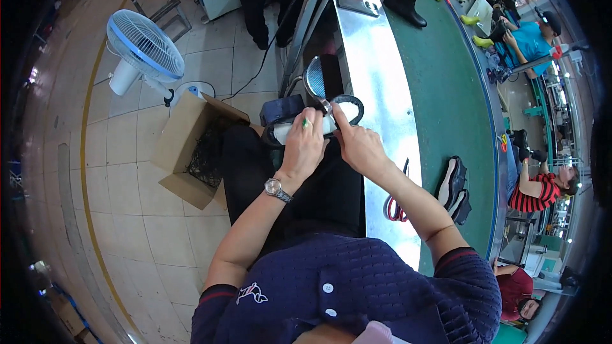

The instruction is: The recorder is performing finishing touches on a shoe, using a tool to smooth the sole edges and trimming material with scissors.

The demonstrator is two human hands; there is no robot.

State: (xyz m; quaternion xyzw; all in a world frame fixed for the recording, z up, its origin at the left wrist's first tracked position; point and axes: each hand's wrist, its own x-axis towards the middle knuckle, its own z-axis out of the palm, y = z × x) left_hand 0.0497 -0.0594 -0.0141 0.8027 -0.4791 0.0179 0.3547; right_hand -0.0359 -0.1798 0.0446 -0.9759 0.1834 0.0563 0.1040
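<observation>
A shoe sole [349, 111], white inside a raised black rim, is held crosswise over my lap. My left hand [303, 145] is closed over its left and middle part, fingers bent on the white face. My right hand [361, 145] grips it near the middle, with the index finger pressed along the white surface. Just beyond my fingers, a shiny metal fitting [325, 107] touches or nearly touches the sole; I cannot tell which. Behind it stands a rounded metal part with a bluish mesh face [315, 76]. A dark blue block [282, 109] sits beside it.
A metal ledge [382, 76] on the right carries a phone [357, 5] and red-handled scissors [395, 209]. The green conveyor belt [440, 89] holds a black boot [405, 5] and dark shoes [452, 188]. A cardboard box [182, 146] and a fan [145, 44] stand left. Several people are nearby.
</observation>
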